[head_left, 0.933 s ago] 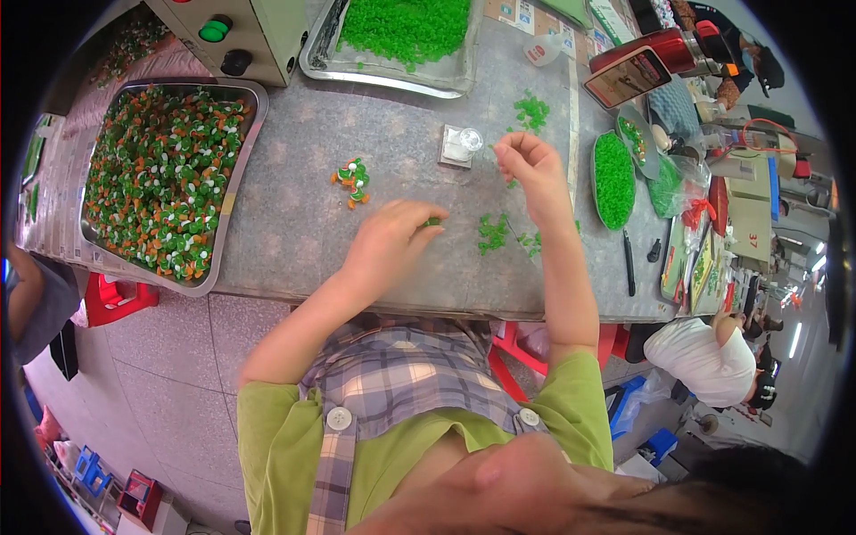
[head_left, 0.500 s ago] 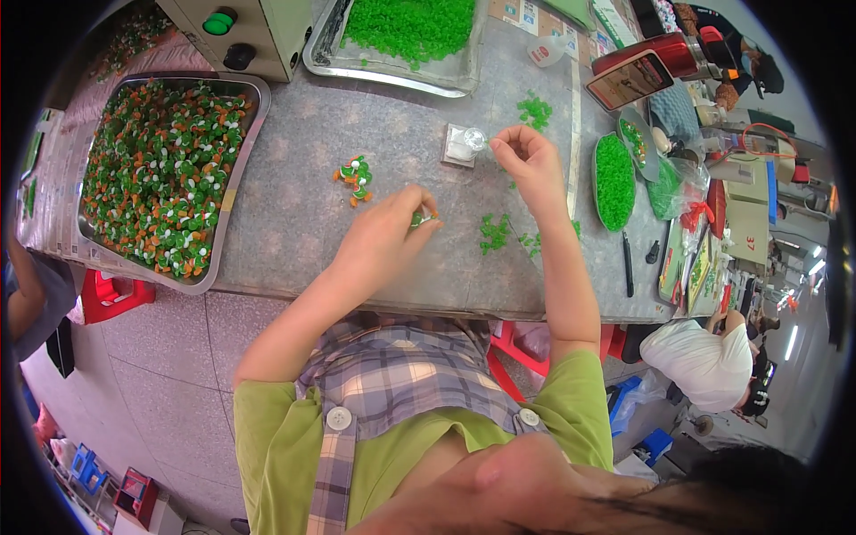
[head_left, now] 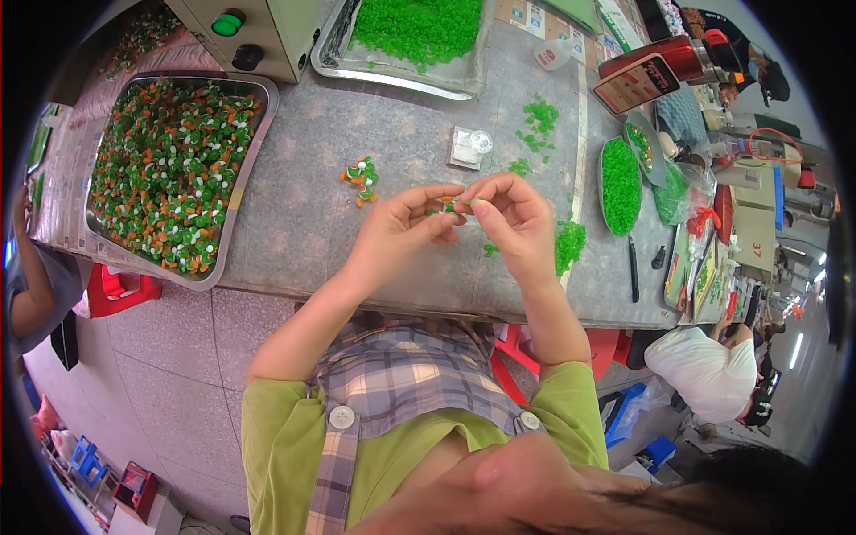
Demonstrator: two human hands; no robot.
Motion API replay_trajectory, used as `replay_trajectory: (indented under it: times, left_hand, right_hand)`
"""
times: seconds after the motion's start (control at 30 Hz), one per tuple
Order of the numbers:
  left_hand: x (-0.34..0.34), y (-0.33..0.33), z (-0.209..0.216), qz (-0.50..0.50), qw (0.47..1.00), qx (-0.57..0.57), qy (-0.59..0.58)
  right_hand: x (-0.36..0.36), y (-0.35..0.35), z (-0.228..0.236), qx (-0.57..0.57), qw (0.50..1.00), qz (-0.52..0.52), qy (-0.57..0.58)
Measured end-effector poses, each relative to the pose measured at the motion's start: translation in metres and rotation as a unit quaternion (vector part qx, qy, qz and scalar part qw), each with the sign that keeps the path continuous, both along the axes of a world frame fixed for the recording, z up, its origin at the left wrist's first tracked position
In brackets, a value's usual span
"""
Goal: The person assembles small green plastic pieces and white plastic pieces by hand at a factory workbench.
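Over the grey table my two hands meet, fingertips almost touching. My left hand (head_left: 399, 234) is closed in a pinch on a small green-and-orange plastic piece (head_left: 448, 206), mostly covered by the fingers. From the other side, my right hand (head_left: 517, 221) pinches a tiny green piece at the same spot; whether the two pieces are joined is hidden. Beyond the hands sits a small white block with a round clear lid or dish (head_left: 480, 143) on it. A few assembled green, orange and white pieces (head_left: 361, 180) lie left of it. Loose green pieces (head_left: 569, 245) are scattered around my right wrist.
A metal tray (head_left: 241, 178) heaped with green, orange and white pieces stands left. Another tray (head_left: 459, 87) of green bits is at the back, beside a machine box (head_left: 272, 40). On the right are an oval dish of green bits (head_left: 621, 187), a phone (head_left: 636, 83) and a black pen-like tool (head_left: 633, 267).
My right hand has moved from beside the white block down and left to my left hand. My left hand has shifted slightly right, its fingers now meeting the right's.
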State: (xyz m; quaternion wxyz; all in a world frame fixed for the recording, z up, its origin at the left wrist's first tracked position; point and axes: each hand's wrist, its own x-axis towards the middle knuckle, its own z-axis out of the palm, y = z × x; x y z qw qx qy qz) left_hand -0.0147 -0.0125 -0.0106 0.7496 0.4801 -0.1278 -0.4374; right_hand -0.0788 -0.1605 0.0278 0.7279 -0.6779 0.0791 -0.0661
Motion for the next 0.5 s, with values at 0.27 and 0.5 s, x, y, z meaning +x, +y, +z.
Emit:
replay_trajectory:
  times: [0.27, 0.5]
  left_hand:
    - [-0.01, 0.003, 0.008, 0.006, 0.999, -0.029, 0.026]
    - [-0.009, 0.004, 0.01, 0.007, 1.0, 0.012, 0.01]
  right_hand:
    - [-0.01, -0.001, -0.006, 0.085, 0.996, -0.025, -0.004]
    - [-0.02, 0.01, -0.016, 0.023, 0.999, -0.033, 0.028]
